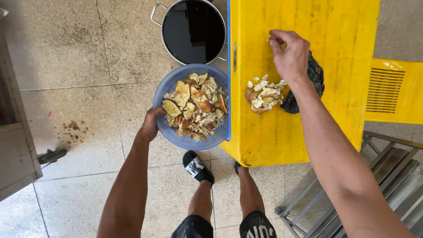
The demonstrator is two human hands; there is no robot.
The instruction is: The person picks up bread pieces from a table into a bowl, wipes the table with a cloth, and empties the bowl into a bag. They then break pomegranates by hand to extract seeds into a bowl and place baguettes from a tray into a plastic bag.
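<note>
Blue bowl (176, 136) of peelings held at table edge (246, 150), left hand (152, 123) curled on rim. Right hand (288, 53) pinching small scrap, fingertips closed. Scrap pile (263, 94) near edge: keep bowl tucked under, sweep pile across in 1 pass.

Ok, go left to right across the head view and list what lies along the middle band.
Grey metal cabinet → scattered crumbs on the floor tiles → left hand → blue bowl of scraps → yellow table → scrap pile → right hand → yellow slatted chair.
</note>
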